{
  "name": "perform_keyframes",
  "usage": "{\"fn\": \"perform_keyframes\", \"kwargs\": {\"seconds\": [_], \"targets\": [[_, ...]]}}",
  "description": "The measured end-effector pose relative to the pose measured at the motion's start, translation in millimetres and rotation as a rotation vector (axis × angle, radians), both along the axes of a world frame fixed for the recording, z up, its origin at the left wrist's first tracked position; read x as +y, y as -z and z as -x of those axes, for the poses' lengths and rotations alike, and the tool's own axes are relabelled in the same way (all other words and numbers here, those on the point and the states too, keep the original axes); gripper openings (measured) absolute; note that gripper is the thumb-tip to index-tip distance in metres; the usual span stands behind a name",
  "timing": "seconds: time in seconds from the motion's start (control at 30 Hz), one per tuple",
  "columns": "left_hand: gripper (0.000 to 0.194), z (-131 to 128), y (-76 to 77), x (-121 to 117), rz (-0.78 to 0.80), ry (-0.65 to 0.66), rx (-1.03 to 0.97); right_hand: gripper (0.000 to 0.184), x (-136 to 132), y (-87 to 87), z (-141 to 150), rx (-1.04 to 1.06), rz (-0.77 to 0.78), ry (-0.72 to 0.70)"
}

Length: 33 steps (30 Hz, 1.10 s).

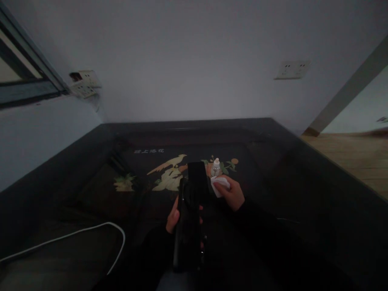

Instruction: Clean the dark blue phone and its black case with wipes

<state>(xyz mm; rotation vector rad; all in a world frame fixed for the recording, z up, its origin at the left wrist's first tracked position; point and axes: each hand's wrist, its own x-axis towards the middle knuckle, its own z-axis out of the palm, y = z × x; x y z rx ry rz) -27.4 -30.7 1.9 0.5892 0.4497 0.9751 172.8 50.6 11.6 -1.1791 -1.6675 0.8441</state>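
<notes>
My left hand (173, 218) is wrapped round a long black device (189, 214) and holds it upright and tilted over my lap. My right hand (233, 195) is closed on a white wipe (218, 186), which is pressed against the upper right side of the black device. A small clear bottle (215, 167) with a white cap stands on the dark table (273, 161) just beyond my right hand. Both sleeves are dark.
The table top shows an inlaid bird and flower picture (169, 173) with white characters. A white cable (75, 234) loops across the lower left. Wall sockets (292, 68) sit on the back wall, more sockets (85, 84) by the window at left. A wood floor (357, 157) lies right.
</notes>
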Motion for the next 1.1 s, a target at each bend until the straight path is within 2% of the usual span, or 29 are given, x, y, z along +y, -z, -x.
{"fn": "perform_keyframes", "kwargs": {"seconds": [0.07, 0.13, 0.2, 0.27, 0.33, 0.37, 0.47, 0.67, 0.83, 0.9, 1.0, 1.03, 1.1], "targets": [[0.097, 0.7, -10.5, 5.5, -0.066, -0.158, 0.116, 0.022, 1.1, 0.7, -4.0, 0.010, 0.001, -0.013], [0.092, 4.6, -22.8, 14.3, -0.094, -0.193, 0.258, 0.022, 1.8, 1.3, -7.9, 0.018, -0.001, -0.027], [0.086, 10.3, -32.7, 25.8, -0.115, -0.236, 0.497, 0.022, 2.1, 2.2, -11.6, 0.021, -0.005, -0.034], [0.084, 14.8, -37.6, 38.5, -0.207, -0.362, 0.835, 0.022, 2.4, 3.8, -14.9, 0.021, -0.009, -0.031], [0.077, 16.1, -37.3, 51.6, -0.284, -0.443, 1.299, 0.021, 2.7, 6.4, -18.0, 0.022, -0.014, -0.027], [0.074, 15.3, -35.8, 58.0, -0.308, -0.442, 1.586, 0.021, 2.9, 7.9, -19.5, 0.022, -0.017, -0.026], [0.076, 8.7, -29.5, 75.4, -0.312, -0.411, 1.896, 0.020, 2.7, 12.4, -23.6, 0.024, -0.027, -0.026], [0.076, -7.7, -19.7, 97.6, -0.297, -0.353, 2.218, 0.018, 1.0, 15.7, -30.1, 0.028, -0.042, -0.042], [0.077, -12.5, -10.8, 103.5, -0.323, -0.304, 2.365, 0.017, 0.7, 18.3, -33.1, 0.030, -0.046, -0.038], [0.075, -12.6, -12.2, 102.8, -0.340, -0.299, 2.377, 0.017, 1.3, 19.4, -33.9, 0.036, -0.044, -0.043], [0.077, -13.5, -22.3, 100.3, -0.357, -0.320, 2.377, 0.016, 2.1, 19.2, -34.7, 0.047, -0.038, -0.061], [0.078, -14.7, -26.1, 99.6, -0.373, -0.356, 2.334, 0.016, 2.2, 18.7, -34.7, 0.052, -0.034, -0.068], [0.076, -19.8, -30.4, 98.9, -0.440, -0.467, 2.088, 0.017, 2.0, 17.3, -34.0, 0.066, -0.024, -0.086]]}}
